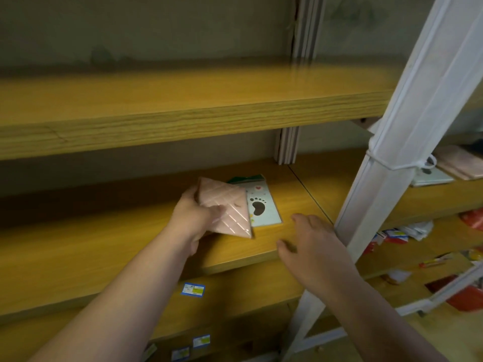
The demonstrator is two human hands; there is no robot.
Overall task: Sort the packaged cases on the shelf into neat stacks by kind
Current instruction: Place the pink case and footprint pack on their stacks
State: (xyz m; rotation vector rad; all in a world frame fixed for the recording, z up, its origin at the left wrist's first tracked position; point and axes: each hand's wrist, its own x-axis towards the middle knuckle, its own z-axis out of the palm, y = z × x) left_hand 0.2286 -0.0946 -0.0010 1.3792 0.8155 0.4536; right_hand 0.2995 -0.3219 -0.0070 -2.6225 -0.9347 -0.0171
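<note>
Middle shelf [104,246]: yellow wood-grain laminate board, smooth, thick front edge, seam running back near its right end. White metal upright [407,142] crosses diagonally in front at right, bound with white cord.

Pink case [224,207]: flat rectangle in glossy clear wrap, quilted diamond pattern on the face, tilted so one corner points toward the shelf's back. Left hand [194,218] grips it by its left edge, thumb laid across the face, fingers behind it; forearm reaching in from lower left. The case sits toward the middle of the shelf, overlapping the case behind it; whether it rests on the board cannot be told.

Pale blue case [264,207]: flat, smooth, printed with a dark footprint and a small heart, lying on the shelf just right of the pink one, partly under it. A dark green packet [251,178] edge shows behind both.

Right hand [311,244]: empty, fingers loosely spread, palm down, over the shelf's front edge, near the blue case but apart.

Further cases [460,163], pinkish and pale, lie on the shelf beyond the upright.
</note>
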